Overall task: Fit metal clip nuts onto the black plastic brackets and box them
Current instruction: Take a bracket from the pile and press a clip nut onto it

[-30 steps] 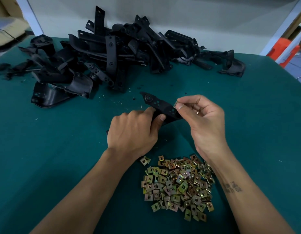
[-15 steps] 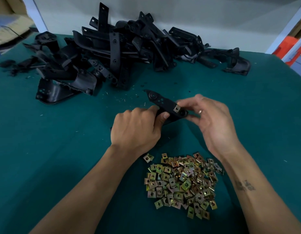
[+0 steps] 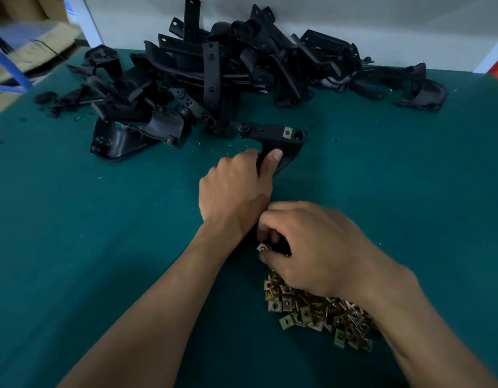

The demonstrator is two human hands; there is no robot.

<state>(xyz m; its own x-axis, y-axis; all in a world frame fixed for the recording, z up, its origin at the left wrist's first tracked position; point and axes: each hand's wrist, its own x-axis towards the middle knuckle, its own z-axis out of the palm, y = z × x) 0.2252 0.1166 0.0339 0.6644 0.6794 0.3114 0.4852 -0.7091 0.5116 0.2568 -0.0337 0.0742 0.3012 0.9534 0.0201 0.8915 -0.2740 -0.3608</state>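
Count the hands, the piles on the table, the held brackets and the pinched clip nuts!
Hands: 2, left hand and right hand.
Piles: 2, heap of black plastic brackets and heap of brass-coloured metal clip nuts.
Black plastic bracket held in the left hand: 1.
Metal clip nut pinched in the right hand: 1.
Total: 6.

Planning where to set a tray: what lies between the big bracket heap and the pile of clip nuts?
In the head view, both hands: the left hand gripping a bracket, the right hand pinching a clip nut.
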